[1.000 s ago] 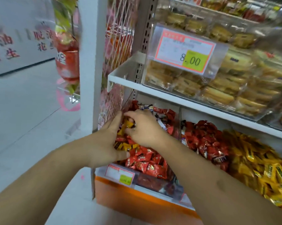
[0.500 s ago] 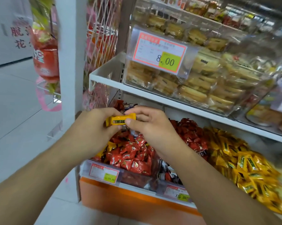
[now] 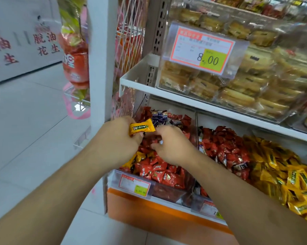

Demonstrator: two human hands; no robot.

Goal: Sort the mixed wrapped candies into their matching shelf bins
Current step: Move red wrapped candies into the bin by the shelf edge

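Observation:
My left hand grips a yellow wrapped candy above the leftmost bin, which is full of red candies mixed with a few yellow and dark blue ones. My right hand hovers just right of it over the red candies, fingers curled down; whether it holds anything is hidden. A middle bin of red candies and a right bin of yellow candies sit further right on the same shelf.
A white shelf overhead carries a clear box of wrapped pastries with an 8.00 price tag. A white post and a hanging snack bag stand at left. An orange base runs below.
Both hands pulled the yellow candy up out of the leftmost bin. My right hand has since let go of it and dropped back toward the red candies; my left keeps it.

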